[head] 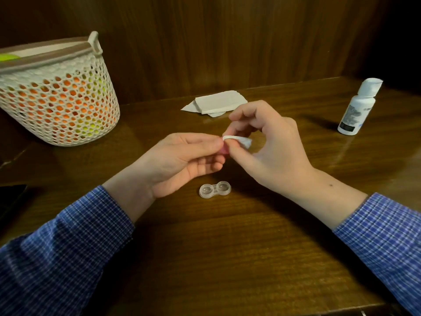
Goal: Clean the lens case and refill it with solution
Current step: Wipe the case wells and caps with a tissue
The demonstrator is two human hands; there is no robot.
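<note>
one clear case [215, 189] is lying mid-frame, long axis left-right, two wells up. left hand [182, 160] is pinching a pink cap [224, 149]; right hand [266, 147] is pinching a tissue [239, 140]. one bottle [358, 107] is standing upper right.

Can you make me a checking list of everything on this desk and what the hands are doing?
Surface: brown wooden table, glossy.
Job's things: clear lens case lies uncapped below the hands; solution bottle stands far right; folded tissues at the back.
Clutter: white mesh basket back left, holding orange and green things.
Hands: left hand pinches a pink cap; right hand pinches a tissue piece against it.
Cables: nothing seen.
Surroundings: wood panel wall.
</note>
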